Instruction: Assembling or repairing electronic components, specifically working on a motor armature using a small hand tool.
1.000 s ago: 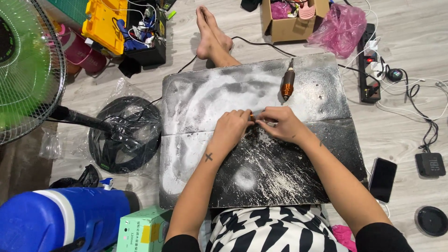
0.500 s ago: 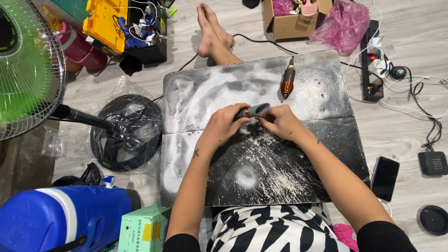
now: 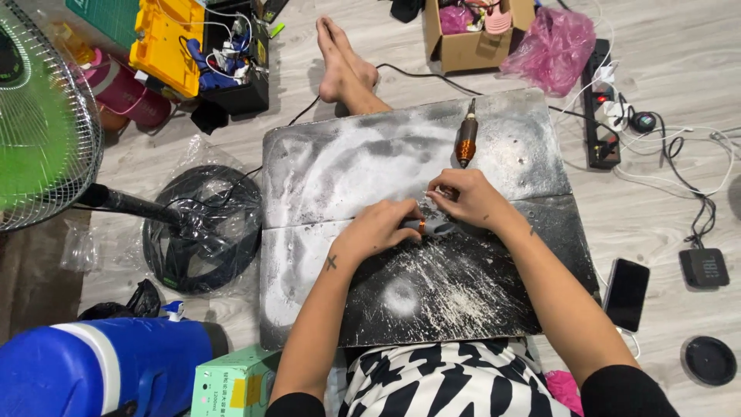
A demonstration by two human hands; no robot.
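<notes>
Head view looks down on a dusty dark work board laid on the floor. The left hand is clenched around a small grey tool with an orange band near the board's centre, its tip pointing toward three o'clock. The right hand, just beside it at two o'clock, pinches something tiny between its fingertips; what it is cannot be told. The two hands nearly touch.

A rotary tool with an amber body lies at twelve o'clock from the hands, its cord running off the far edge. A phone rests at four o'clock, off the board.

Fine work like this likely goes best with both wrists planted on the board, the small piece held low, and light pressure.
</notes>
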